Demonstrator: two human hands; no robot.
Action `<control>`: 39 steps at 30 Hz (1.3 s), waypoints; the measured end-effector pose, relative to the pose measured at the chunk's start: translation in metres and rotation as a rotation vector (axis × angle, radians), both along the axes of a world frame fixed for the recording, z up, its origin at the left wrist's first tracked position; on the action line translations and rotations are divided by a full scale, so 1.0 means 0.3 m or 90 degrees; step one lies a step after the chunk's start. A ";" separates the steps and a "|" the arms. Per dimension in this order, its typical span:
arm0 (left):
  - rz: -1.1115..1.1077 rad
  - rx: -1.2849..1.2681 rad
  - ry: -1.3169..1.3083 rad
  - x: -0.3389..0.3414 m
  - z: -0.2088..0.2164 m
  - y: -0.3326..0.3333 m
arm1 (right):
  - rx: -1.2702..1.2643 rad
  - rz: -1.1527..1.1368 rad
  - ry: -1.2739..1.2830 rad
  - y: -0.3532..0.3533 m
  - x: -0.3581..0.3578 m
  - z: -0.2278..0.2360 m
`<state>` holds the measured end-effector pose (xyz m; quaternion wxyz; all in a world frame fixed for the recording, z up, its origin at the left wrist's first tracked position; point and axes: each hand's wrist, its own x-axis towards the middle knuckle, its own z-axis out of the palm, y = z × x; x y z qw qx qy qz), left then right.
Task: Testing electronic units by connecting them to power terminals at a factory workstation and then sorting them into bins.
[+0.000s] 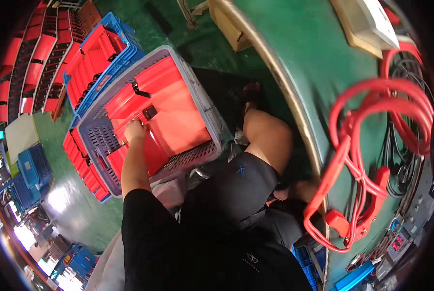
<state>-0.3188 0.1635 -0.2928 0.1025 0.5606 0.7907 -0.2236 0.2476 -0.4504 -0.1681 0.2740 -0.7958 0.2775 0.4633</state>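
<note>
My left arm reaches into a grey plastic crate (213, 140) on the left, which holds several red plastic cases with black latches. Deep in the crate, my left hand (135, 131) has its fingers curled on the edge of a red plastic case (151, 150). Just beyond the fingers sits a small black fitting (150, 113). A broad red panel (180, 114) lies to the right of the hand. My palm and the case edge hide what is under the fingers. My right hand does not show.
A green-topped table (294, 43) with a metal edge curves along my right. On it lie a coiled red cable (355, 145) and a red clamp (340, 223). A blue crate (111, 72) of red cases stands beyond the grey one. Racks of red cases (35, 68) fill the far left.
</note>
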 end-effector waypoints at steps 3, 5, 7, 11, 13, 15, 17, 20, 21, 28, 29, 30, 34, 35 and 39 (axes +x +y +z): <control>-0.095 -0.024 0.080 0.007 0.023 0.015 | -0.009 0.022 0.012 0.063 -0.010 0.018; -0.188 0.076 0.107 -0.006 0.026 0.017 | -0.004 0.034 0.018 0.090 -0.016 0.018; -0.234 0.241 0.102 -0.027 0.001 0.012 | 0.004 0.046 0.020 0.098 -0.016 0.011; -0.129 0.127 -0.012 -0.070 -0.105 0.020 | 0.051 0.055 -0.006 0.081 0.005 0.003; -0.215 0.041 0.013 -0.079 -0.124 0.042 | 0.098 0.057 -0.033 0.088 0.023 0.011; -0.228 0.016 -0.008 -0.067 -0.084 0.075 | 0.199 0.182 -0.181 0.125 0.043 0.041; -0.247 -0.065 -0.066 -0.032 0.027 0.116 | 0.147 0.394 -0.210 0.189 0.065 0.105; -0.341 -0.110 -0.230 0.119 0.231 0.180 | 0.222 0.309 -0.600 0.333 0.063 0.233; -0.407 -0.086 -0.254 0.189 0.298 0.171 | 0.183 0.292 -0.639 0.373 0.061 0.301; -1.069 -0.016 -0.285 0.707 0.932 -0.025 | 0.426 0.536 -0.690 0.604 -0.116 0.656; -1.028 -0.058 -0.294 0.764 1.046 -0.058 | 0.479 0.561 -0.667 0.632 -0.149 0.679; -0.994 -0.092 -0.319 0.817 1.153 -0.095 | 0.532 0.589 -0.641 0.660 -0.180 0.698; -1.077 -0.156 -0.311 1.032 1.464 -0.303 | 0.685 0.650 -0.704 0.747 -0.282 0.770; -1.115 -0.158 -0.334 1.082 1.509 -0.371 | 0.686 0.640 -0.765 0.759 -0.289 0.786; -1.243 -0.221 -0.448 1.282 1.663 -0.567 | 0.728 0.774 -0.449 0.707 -0.251 0.857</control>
